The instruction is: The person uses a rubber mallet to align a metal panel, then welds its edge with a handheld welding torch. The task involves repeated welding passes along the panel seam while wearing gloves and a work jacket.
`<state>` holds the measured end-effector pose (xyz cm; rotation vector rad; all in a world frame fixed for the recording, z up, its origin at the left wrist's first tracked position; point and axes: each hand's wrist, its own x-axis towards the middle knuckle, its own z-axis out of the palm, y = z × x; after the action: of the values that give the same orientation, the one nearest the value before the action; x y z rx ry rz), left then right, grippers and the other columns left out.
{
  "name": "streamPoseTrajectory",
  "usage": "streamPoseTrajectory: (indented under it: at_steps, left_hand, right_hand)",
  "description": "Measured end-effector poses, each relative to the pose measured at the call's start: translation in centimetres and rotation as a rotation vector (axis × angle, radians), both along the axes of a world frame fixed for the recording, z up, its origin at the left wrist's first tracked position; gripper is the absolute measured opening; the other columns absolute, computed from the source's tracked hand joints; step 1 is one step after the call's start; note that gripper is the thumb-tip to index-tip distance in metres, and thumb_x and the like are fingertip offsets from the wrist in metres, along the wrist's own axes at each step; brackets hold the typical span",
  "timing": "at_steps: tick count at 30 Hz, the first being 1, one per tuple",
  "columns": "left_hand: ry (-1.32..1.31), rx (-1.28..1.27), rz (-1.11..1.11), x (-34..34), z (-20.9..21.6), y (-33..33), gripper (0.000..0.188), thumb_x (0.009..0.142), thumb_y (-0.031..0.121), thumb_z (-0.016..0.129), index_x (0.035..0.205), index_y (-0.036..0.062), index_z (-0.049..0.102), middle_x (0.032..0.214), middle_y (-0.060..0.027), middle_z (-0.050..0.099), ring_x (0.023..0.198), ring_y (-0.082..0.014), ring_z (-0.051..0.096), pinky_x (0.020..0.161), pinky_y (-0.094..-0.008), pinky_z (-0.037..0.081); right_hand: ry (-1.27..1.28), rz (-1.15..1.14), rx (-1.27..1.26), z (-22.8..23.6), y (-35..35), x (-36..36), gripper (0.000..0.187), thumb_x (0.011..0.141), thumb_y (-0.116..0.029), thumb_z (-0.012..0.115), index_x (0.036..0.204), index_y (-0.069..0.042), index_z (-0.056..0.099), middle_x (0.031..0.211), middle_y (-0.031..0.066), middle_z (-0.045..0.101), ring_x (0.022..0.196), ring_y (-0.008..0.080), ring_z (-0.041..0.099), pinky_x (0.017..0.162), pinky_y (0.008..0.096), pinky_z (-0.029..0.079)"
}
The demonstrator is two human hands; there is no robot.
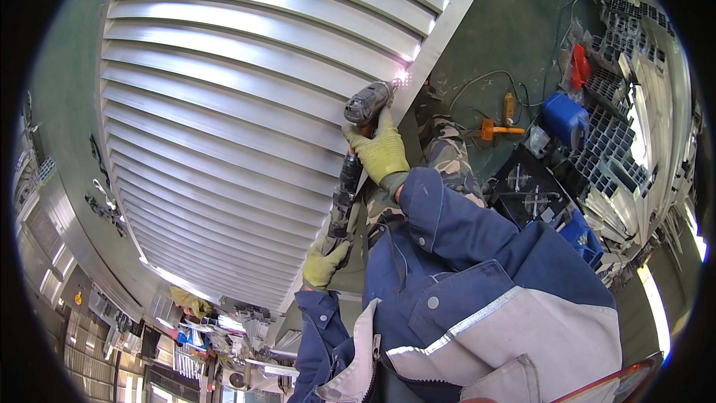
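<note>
My right hand point(382, 151), in a yellow-green work glove, is wrapped round the grip of a dark power drill point(365, 104). The drill's nose points at the side rail point(441, 41) of a large silver louvred panel point(224, 97), where a bright pinkish light glows beside a slat end. Lower down, my left hand point(322, 261), gloved alike, is closed round the lower end of a black, tape-wrapped long part point(345, 188). This part reaches up to just below the drill; whether the two are joined I cannot tell. The panel's slats run across to its far left edge.
Right of my camouflage-trousered leg point(447, 145) lie an orange tool point(498, 130), a yellow bottle point(509, 108), a blue jug point(565, 118) and a black box with fan grilles point(526, 190). Cables trail over the green floor point(514, 22). Metal offcuts point(656, 127) pile up far right.
</note>
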<state>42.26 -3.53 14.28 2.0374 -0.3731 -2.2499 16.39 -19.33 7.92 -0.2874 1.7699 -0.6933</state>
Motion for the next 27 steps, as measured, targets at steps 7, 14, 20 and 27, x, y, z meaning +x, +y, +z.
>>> streamPoseTrajectory:
  at_steps: [7, 14, 20, 27]
  left_hand:
    - [-0.005, 0.009, -0.047, 1.4, -0.8, 1.3, 0.055, 0.101, 0.006, 0.083, 0.154, 0.0012, 0.067, 0.109, -0.0004, 0.080, 0.077, -0.0053, 0.062, 0.065, -0.0239, 0.047]
    - [0.019, -0.006, 0.000, 1.2, 0.0, 1.1, 0.059, 0.100, 0.005, 0.083, 0.156, 0.0053, 0.067, 0.107, 0.0007, 0.079, 0.075, -0.0061, 0.062, 0.064, -0.0248, 0.047]
    - [-0.005, -0.049, -0.087, 2.5, 0.5, 2.3, 0.045, 0.100, 0.014, 0.085, 0.144, 0.0065, 0.075, 0.098, 0.0016, 0.078, 0.073, -0.0068, 0.061, 0.064, -0.0256, 0.047]
    - [0.036, -0.078, -0.017, 3.4, 1.7, 4.4, 0.030, 0.102, 0.020, 0.086, 0.125, 0.0006, 0.081, 0.096, -0.0007, 0.077, 0.079, -0.0105, 0.067, 0.072, -0.0280, 0.051]
  right_hand:
    - [0.006, 0.005, -0.014, 0.0, 0.5, 0.4, 0.063, 0.097, -0.029, 0.091, 0.144, -0.001, 0.059, 0.105, 0.0122, 0.081, 0.086, 0.0205, 0.078, 0.081, 0.0381, 0.063]
    - [-0.014, -0.041, -0.041, -0.1, 1.1, 1.3, 0.057, 0.098, -0.023, 0.089, 0.140, -0.001, 0.057, 0.095, 0.0089, 0.078, 0.078, 0.0174, 0.074, 0.073, 0.0365, 0.062]
    - [0.004, 0.034, 0.025, 1.3, 1.4, 1.5, 0.063, 0.097, -0.029, 0.090, 0.143, -0.001, 0.057, 0.099, 0.0103, 0.079, 0.083, 0.0185, 0.077, 0.078, 0.0367, 0.062]
    - [0.092, 0.149, -0.047, 2.8, 3.0, 2.7, 0.101, 0.095, -0.038, 0.091, 0.171, 0.002, 0.037, 0.122, 0.0179, 0.083, 0.109, 0.0294, 0.080, 0.097, 0.0409, 0.062]
